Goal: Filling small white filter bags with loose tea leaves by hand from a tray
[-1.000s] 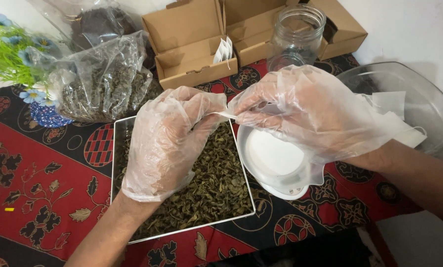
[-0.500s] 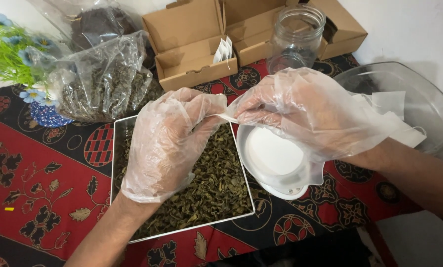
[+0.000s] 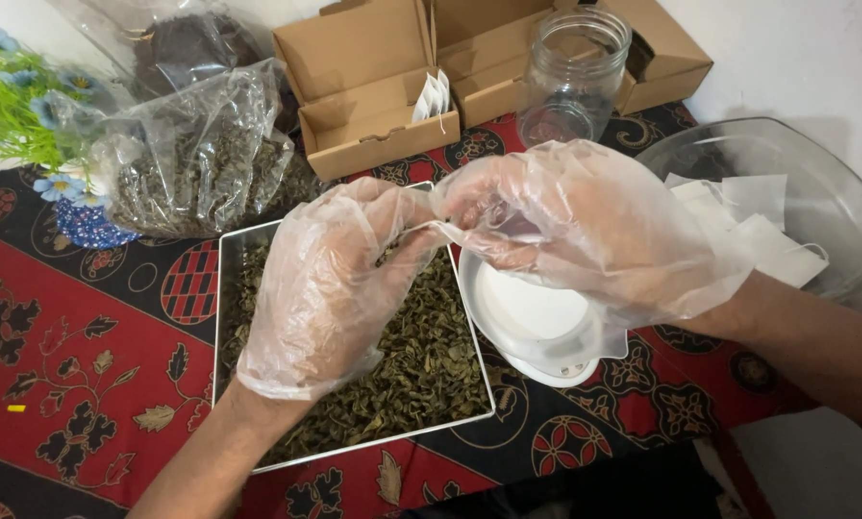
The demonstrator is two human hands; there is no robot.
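Both hands wear loose clear plastic gloves. My left hand and my right hand meet above a square metal tray filled with dried green tea leaves. Between their fingertips they pinch a small white tea bag; most of it is hidden by the gloves. Under my right hand sits a round white scale with an empty pan.
A glass bowl with several empty white tea bags stands at right. At the back are open cardboard boxes, a clear glass jar and plastic bags of tea leaves. A blue flower pot stands at left on the red patterned tablecloth.
Both hands have shifted slightly down and closer together, the fingers still working the small tea bag. The view has tilted a little.
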